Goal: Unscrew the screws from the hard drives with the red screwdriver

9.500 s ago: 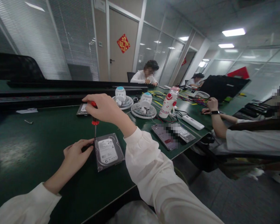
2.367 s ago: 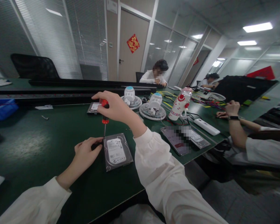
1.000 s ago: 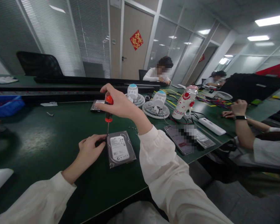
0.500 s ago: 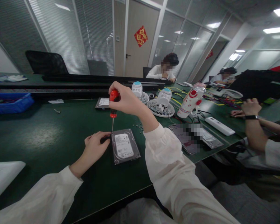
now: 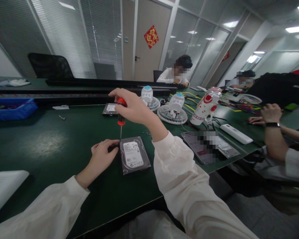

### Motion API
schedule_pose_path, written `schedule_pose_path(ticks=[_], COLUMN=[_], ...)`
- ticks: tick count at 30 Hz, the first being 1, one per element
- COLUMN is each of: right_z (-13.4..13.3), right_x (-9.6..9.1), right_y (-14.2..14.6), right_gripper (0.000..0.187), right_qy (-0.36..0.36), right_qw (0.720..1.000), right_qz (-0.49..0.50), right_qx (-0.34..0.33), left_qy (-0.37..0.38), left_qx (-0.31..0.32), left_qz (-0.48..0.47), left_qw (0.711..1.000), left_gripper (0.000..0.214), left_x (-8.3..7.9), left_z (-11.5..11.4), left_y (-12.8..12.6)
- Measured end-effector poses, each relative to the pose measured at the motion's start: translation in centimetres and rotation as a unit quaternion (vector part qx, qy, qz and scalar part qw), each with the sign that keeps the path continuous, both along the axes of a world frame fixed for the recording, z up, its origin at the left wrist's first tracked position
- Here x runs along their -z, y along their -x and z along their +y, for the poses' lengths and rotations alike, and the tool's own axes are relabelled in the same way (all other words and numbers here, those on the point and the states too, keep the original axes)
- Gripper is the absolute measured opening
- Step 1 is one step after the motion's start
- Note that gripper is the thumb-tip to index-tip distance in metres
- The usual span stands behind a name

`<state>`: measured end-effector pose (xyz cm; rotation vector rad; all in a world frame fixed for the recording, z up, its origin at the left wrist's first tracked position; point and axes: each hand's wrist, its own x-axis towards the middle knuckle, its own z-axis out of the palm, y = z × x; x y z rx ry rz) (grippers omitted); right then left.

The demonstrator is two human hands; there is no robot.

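Observation:
A hard drive (image 5: pixel 134 156) with a white label lies flat on the green table before me. My right hand (image 5: pixel 129 104) is around the red and black handle of a screwdriver (image 5: pixel 121 121), its index finger raised off the handle. The screwdriver stands upright, its thin shaft reaching down to the drive's far left corner. My left hand (image 5: pixel 103 156) rests at that same corner, index finger near the screwdriver's tip and thumb against the drive's left edge. The exact contact at the tip is too small to make out.
Small screws (image 5: pixel 147 134) lie beyond the drive, near a second hard drive (image 5: pixel 110 109). White fans (image 5: pixel 173 114), a bottle (image 5: pixel 205 106), a phone (image 5: pixel 196 149) and a white power strip (image 5: pixel 236 133) stand or lie rightward. A blue bin (image 5: pixel 12 109) is left. A co-worker's hands (image 5: pixel 271 114) are at right.
My right hand's fingers have loosened and turned on the screwdriver handle, with the index finger lifting outward to the left. My left hand and the hard drive stay in place.

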<state>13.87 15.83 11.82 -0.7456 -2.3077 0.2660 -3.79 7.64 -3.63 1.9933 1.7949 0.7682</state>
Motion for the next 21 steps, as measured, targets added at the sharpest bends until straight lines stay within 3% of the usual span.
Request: schedule_pose_path(ticks=[6, 12, 18, 21], right_z=[0.38, 0.11, -0.01, 0.03], right_x=[0.13, 0.06, 0.02, -0.03], right_y=[0.13, -0.12, -0.17, -0.21], right_gripper=[0.027, 0.048, 0.033, 0.046], right_qy=[-0.022, -0.017, -0.005, 0.006], right_qw=[1.000, 1.000, 1.000, 0.999], right_qz=[-0.001, -0.006, 0.004, 0.012], right_qx=[0.017, 0.005, -0.006, -0.030], left_qy=[-0.004, -0.006, -0.015, -0.018], left_qx=[0.004, 0.002, 0.007, 0.007], left_qz=[-0.002, -0.004, -0.006, -0.008], left_qw=[1.000, 1.000, 1.000, 1.000], left_gripper=[0.039, 0.039, 0.040, 0.039], left_x=[0.15, 0.16, 0.31, 0.34], left_z=[0.07, 0.11, 0.15, 0.15], left_y=[0.02, -0.02, 0.14, 0.15])
